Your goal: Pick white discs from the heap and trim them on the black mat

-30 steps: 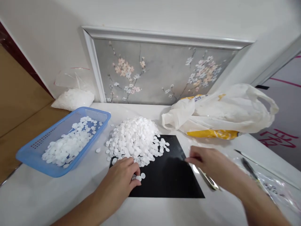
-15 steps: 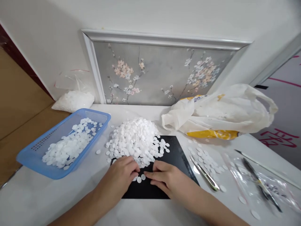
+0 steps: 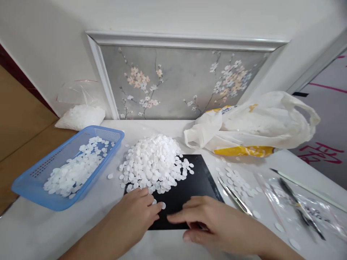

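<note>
A heap of small white discs (image 3: 151, 159) lies on the back of a black mat (image 3: 199, 180) and spills onto the table to its left. My left hand (image 3: 138, 211) rests at the front of the heap with its fingers loosely bent and apart. One fingertip is against a loose white disc (image 3: 163, 205), and another disc shows just behind that finger. To the right, my right hand (image 3: 206, 220) hovers low over the mat's front edge. Its index finger points left, the thumb is spread away below, and nothing shows between them.
A blue basket (image 3: 20, 189) with white discs stands left, before a clear bag of white material (image 3: 81, 116). At right are a white plastic bag (image 3: 255, 126), scattered discs (image 3: 238, 182), tweezers (image 3: 235, 198), a dark pen-like tool (image 3: 300, 209) and clear bags (image 3: 320, 213).
My right hand has drawn back toward the near edge, its thumb opening away from the index finger. My left hand has shifted slightly left and nearer. Fewer loose discs show between the hands.
</note>
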### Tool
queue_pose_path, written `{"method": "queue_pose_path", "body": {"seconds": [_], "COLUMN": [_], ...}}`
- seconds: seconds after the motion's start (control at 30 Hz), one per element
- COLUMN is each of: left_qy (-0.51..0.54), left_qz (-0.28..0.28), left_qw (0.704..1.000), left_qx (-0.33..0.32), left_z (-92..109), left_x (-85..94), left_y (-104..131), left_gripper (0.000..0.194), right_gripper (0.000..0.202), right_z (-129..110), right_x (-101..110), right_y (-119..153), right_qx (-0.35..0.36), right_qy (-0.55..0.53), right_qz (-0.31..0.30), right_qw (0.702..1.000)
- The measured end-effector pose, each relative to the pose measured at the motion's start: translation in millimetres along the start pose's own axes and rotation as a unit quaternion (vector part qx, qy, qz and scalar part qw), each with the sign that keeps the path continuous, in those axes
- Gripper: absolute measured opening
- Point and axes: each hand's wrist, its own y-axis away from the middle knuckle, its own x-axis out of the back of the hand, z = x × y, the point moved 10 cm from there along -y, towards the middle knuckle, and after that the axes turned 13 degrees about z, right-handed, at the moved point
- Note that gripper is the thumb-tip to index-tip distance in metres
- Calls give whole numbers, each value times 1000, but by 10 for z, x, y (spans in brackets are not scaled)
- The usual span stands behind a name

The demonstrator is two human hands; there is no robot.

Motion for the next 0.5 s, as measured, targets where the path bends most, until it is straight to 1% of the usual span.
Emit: {"method": "queue_pose_path", "body": {"seconds": [0.03, 0.07, 0.17, 0.2, 0.23, 0.33, 0.4, 0.47, 0.5], "left_qy": [4, 8, 19, 19, 17, 8, 9, 14, 17], "left_qz": [-1, -3, -4, -4, -5, -4, -4, 1, 3], "left_qw": [1000, 1000, 1000, 1000, 1000, 1000, 1000, 1000, 1000], "left_qx": [-2, -3, -4, -5, -8, -13, -15, -17, -19], "left_z": [1, -1, -15, -20, -24, -34, -33, -23, -14], "left_x": [-2, -7, -4, 0, 0, -6, -33, -55, -60], "left_y": [-3, -5, -9, -7, -3, 14, 25, 28, 25], "left_gripper": [19, 20, 25, 27, 28, 32, 34, 35, 34], "right_gripper": [32, 35, 32, 32, 33, 43, 38, 30, 28], "right_z": [55, 77, 9, -3, 6, 93, 49, -27, -32], "right_x": [25, 17, -126, -151, -154, -89, -127, -181, -176], "right_y": [-13, -19, 4, 13, 17, 17, 33, 59, 63], "right_qx": [-23, -29, 7, 12, 7, -29, -8, 19, 17], "right_qy": [18, 32, 20, 12, 10, 45, 36, 0, -10], "right_qz": [16, 19, -24, -30, -26, 12, -3, -27, -24], "right_qw": [999, 999, 999, 999, 1000, 998, 999, 999, 1000]}}
